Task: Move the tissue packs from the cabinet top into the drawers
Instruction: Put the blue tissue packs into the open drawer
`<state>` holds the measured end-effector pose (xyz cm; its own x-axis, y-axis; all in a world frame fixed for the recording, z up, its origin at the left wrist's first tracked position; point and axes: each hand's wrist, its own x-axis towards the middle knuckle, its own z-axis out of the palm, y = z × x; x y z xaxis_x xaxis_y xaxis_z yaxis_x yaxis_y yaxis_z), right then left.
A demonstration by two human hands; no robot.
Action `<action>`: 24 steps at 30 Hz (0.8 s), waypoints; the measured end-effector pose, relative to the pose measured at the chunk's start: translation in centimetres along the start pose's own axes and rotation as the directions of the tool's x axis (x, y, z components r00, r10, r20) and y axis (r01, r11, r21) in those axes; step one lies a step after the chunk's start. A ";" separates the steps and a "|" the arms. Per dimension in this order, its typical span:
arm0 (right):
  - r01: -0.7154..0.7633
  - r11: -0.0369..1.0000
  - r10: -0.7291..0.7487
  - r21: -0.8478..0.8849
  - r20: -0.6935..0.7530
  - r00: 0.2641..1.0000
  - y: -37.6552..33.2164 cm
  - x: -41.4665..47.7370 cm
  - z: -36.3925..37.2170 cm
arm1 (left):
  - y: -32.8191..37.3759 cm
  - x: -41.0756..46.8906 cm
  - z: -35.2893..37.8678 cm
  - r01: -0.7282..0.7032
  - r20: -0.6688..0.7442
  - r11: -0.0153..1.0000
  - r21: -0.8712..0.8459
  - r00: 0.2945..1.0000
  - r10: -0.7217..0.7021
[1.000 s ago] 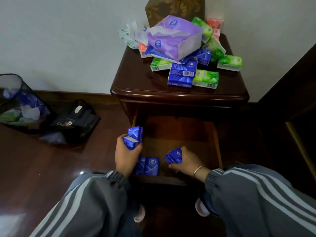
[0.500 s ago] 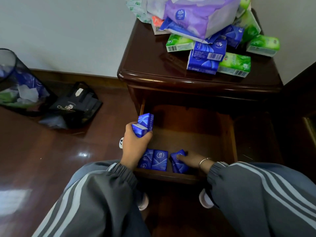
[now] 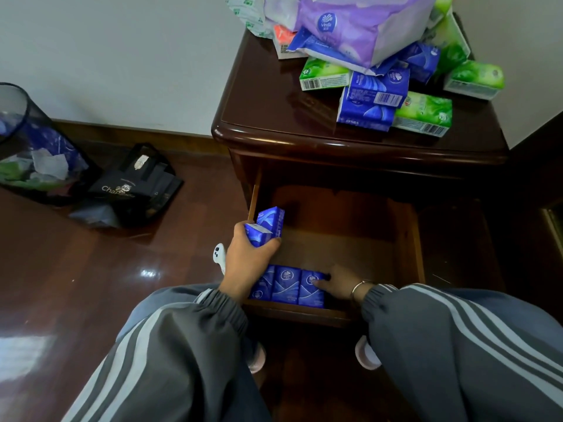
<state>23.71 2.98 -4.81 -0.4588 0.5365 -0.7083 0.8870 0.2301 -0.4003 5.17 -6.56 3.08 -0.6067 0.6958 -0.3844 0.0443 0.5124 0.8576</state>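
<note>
Both hands are down in the open drawer [image 3: 418, 239]. Left hand [image 3: 246, 263]: fingers and thumb curled tight round a small stack of blue packs [image 3: 266, 225], held above the drawer's left side. Right hand [image 3: 339, 283], a bangle [image 3: 360, 289] at the wrist: fingers laid out flat against the right end of a row of three [image 3: 285, 286] blue packs, which stand side by side, touching, along the drawer's near wall.

Step in hand, as judged: seating and squaring that row, with the held stack waiting its turn. The next move calls for setting the stack down on the bare drawer floor, either to the right of the row or behind it. The left hand hangs over the row's left end, and the right hand occupies the spot just beside its right end, so one of them must clear first.

Beyond, the cabinet top [image 3: 274, 95] carries most of the load. A blue bundle [image 3: 373, 99] and green packs [image 3: 423, 112] lie nearest the front edge. A big purple pack [image 3: 362, 28] rests on several smaller ones farther back, and pulling from beneath it may tumble the heap. The task looks barely started.

On the floor to the left stand a mesh bin [image 3: 33, 141] and a black bag [image 3: 137, 184], well apart from the drawer and not in the way.
</note>
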 end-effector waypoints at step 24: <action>0.122 0.729 -0.083 0.673 -0.090 0.992 -4.4 -7.4 -4.4 | 0.2 -4.1 4.6 -0.193 0.396 0.946 0.259 0.915 0.078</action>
<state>23.44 1.58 4.76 -0.5239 0.5868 -0.6174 0.5562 -0.3134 -0.7697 11.29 -6.99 3.29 -0.2375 0.8758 -0.4202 0.3648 0.4814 0.7970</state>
